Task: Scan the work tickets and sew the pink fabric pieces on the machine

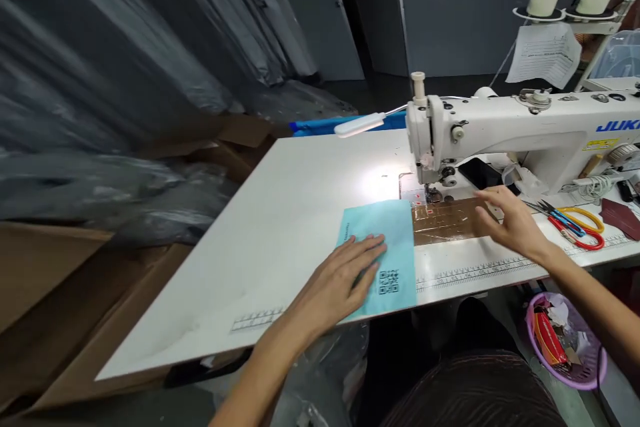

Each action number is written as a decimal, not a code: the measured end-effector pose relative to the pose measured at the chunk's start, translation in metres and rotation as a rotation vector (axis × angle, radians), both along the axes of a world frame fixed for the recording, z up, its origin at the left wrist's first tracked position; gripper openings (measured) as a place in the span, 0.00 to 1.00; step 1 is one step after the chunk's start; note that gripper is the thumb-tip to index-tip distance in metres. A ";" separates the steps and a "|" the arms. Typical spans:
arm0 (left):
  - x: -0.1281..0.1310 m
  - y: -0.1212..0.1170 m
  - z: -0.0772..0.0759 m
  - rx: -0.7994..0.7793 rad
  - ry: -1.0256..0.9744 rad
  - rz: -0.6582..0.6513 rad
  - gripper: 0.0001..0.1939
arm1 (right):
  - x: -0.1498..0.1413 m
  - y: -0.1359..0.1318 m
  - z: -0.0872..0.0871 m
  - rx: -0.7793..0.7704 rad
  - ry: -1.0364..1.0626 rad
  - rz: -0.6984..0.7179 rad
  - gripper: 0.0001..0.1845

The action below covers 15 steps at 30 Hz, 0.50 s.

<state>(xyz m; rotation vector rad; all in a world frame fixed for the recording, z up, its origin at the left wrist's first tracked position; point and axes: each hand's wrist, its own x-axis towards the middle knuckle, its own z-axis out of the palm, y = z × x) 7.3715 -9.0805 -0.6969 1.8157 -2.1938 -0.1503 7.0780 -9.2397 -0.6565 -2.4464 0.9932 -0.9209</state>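
Note:
A light blue sheet with a printed QR code lies at the table's front edge; I cannot tell if it is cloth or paper. My left hand rests flat on it, fingers stretched out. To its right, my right hand hovers near the brown taped patch, with thumb and fingers apart and nothing visible in it. The white sewing machine stands behind, its needle and presser foot just beyond the sheet's upper right corner.
Several cutting tools lie right of my hand, among them red-handled scissors. A dark phone-like slab sits under the machine arm. A purple basket of scraps stands below the table. Cardboard boxes flank the table's left side.

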 end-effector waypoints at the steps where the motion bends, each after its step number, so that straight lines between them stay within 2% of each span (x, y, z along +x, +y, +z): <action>1: -0.005 0.004 -0.002 0.020 0.004 0.030 0.25 | 0.002 -0.016 -0.004 0.007 0.150 -0.073 0.22; 4: -0.018 0.011 -0.008 0.089 0.003 0.100 0.30 | 0.006 -0.048 -0.002 0.038 0.594 -0.284 0.32; 7: -0.022 0.013 -0.011 0.105 0.014 0.123 0.30 | 0.012 -0.059 0.012 0.127 0.888 -0.386 0.34; 12: -0.018 0.008 -0.015 0.075 0.042 0.155 0.29 | 0.020 -0.073 0.027 0.215 0.993 -0.376 0.29; 15: -0.016 0.001 -0.021 0.033 0.050 0.252 0.28 | 0.021 -0.089 0.027 0.207 0.981 -0.362 0.27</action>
